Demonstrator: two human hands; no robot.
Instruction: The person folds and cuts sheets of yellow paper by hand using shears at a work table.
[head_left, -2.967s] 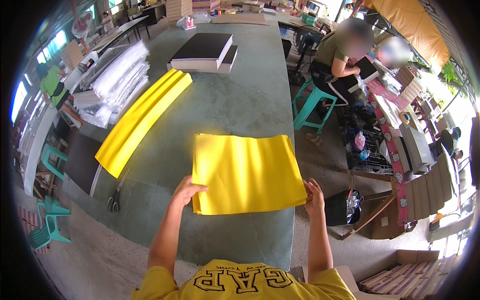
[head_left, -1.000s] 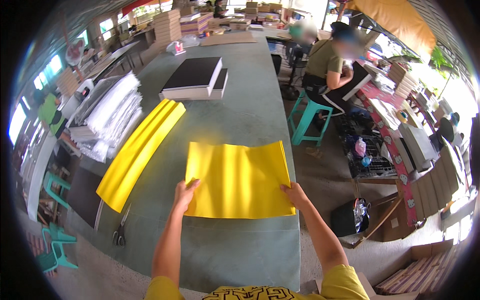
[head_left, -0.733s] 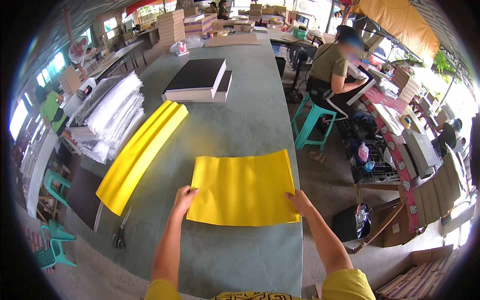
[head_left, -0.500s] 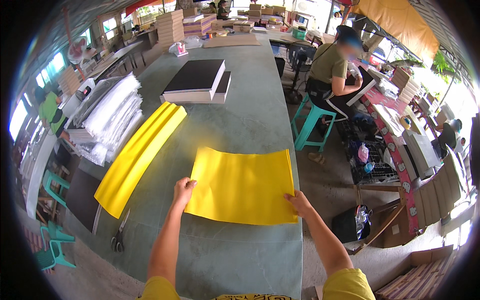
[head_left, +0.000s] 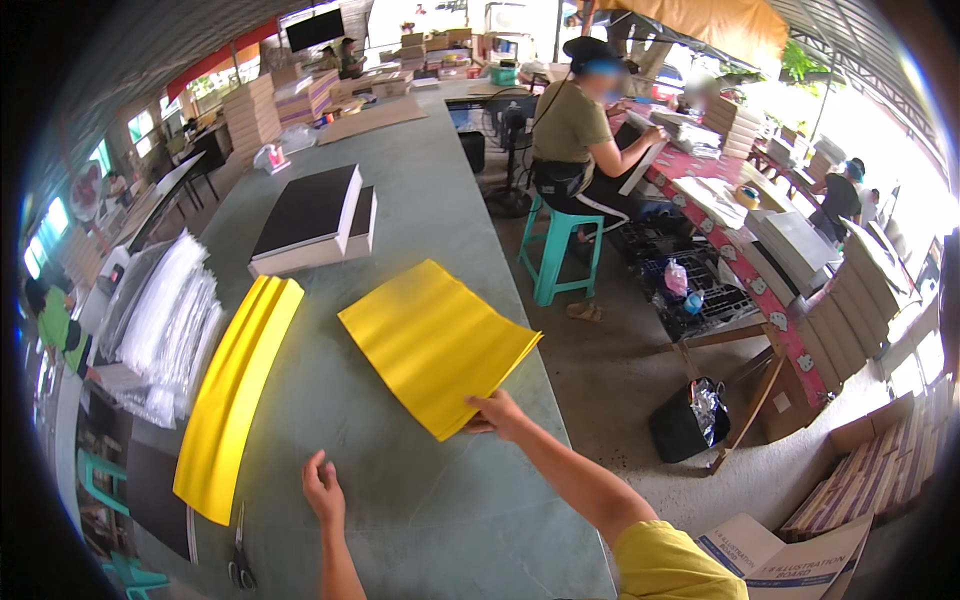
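My right hand (head_left: 494,413) grips the near right edge of several flat yellow sheets (head_left: 435,345), which lie turned at an angle over the grey-green table (head_left: 400,540). Off to their lower left, my left hand (head_left: 323,488) is apart from them, fingers loosely bent and a gap beside the thumb, holding nothing. Left of that hand, a long wavy stack of yellow sheets (head_left: 240,395) rests along the table's left side. A pair of scissors (head_left: 241,560) with dark handles lies below that stack.
Two thick black-topped stacks (head_left: 308,215) stand farther up the table. Clear plastic sleeves (head_left: 165,330) are piled at the left edge. Beyond the right edge, a person (head_left: 580,135) sits on a teal stool (head_left: 560,250). A black bin (head_left: 690,420) stands on the floor.
My left hand has let go of the yellow sheets and drawn back toward me. My right hand has turned them askew. The view has swung to the right.
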